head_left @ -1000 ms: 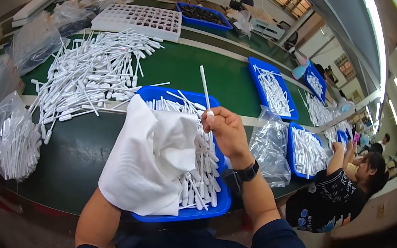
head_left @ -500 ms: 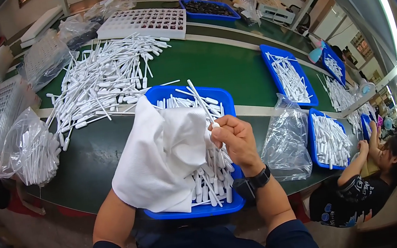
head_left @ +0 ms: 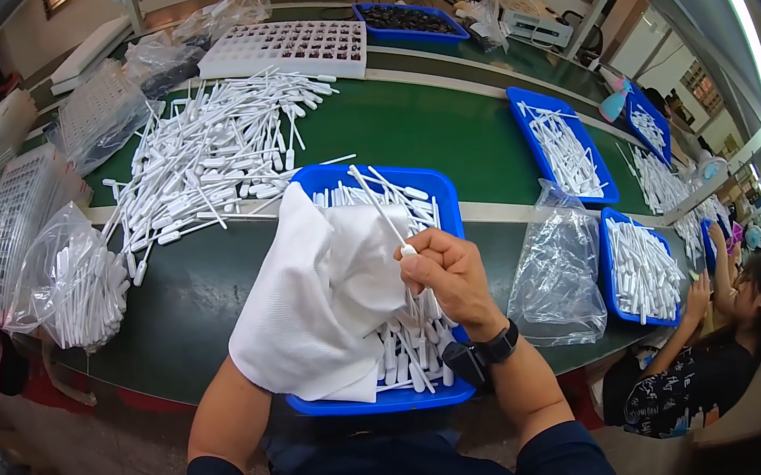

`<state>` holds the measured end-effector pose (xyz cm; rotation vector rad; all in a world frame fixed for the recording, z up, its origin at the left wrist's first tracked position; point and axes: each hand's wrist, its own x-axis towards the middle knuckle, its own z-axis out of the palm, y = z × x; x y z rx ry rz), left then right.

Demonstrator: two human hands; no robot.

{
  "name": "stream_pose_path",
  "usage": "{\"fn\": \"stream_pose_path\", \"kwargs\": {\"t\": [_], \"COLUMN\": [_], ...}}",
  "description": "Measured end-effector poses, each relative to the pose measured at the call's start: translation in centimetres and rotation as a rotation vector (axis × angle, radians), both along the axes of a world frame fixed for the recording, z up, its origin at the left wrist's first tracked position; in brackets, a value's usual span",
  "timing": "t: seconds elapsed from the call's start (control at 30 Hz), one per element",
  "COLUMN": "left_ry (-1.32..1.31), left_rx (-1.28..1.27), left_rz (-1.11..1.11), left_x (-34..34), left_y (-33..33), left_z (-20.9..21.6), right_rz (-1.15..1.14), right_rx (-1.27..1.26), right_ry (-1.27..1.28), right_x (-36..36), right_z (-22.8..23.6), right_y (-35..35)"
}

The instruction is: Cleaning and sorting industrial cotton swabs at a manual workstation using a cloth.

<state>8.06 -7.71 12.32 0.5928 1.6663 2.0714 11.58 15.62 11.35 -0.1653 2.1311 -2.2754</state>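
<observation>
My right hand (head_left: 451,278) is closed, pinching a slim white plastic stick (head_left: 378,203) by its thicker end between thumb and fingers. The thin shaft points up and away to the left. A white textured cloth (head_left: 299,315) drapes over my left hand, hiding the fingers; only my left forearm (head_left: 229,413) shows below it. Both hands are above a blue tray (head_left: 452,204) at the near edge of the workbench. Many similar white sticks (head_left: 406,361) lie in that tray, partly covered by the cloth.
A large heap of white sticks (head_left: 207,159) spreads at left, beside a clear bag of sticks (head_left: 84,300). An empty clear bag (head_left: 554,277) and another blue tray (head_left: 610,279) lie to the right. A white slotted tray (head_left: 279,49) stands behind. A co-worker (head_left: 697,378) works at far right.
My right hand has shifted slightly, and the stick in it now leans further left. The view has moved a little. At far right the co-worker's arms have moved.
</observation>
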Motion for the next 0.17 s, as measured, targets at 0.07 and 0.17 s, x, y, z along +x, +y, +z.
{"fn": "stream_pose_path", "kwargs": {"t": [0.07,0.17], "left_ry": [0.057,0.117], "left_rx": [-0.017,-0.035], "left_rz": [-0.002,-0.008], "left_x": [0.01,0.01], "left_y": [-0.2,-0.25], "left_z": [0.17,0.36], "right_rz": [0.015,0.037], "right_rx": [-0.022,-0.062], "right_ry": [-0.012,-0.04], "right_x": [-0.28,-0.53], "right_z": [-0.18,-0.28], "right_y": [-0.24,-0.5]}}
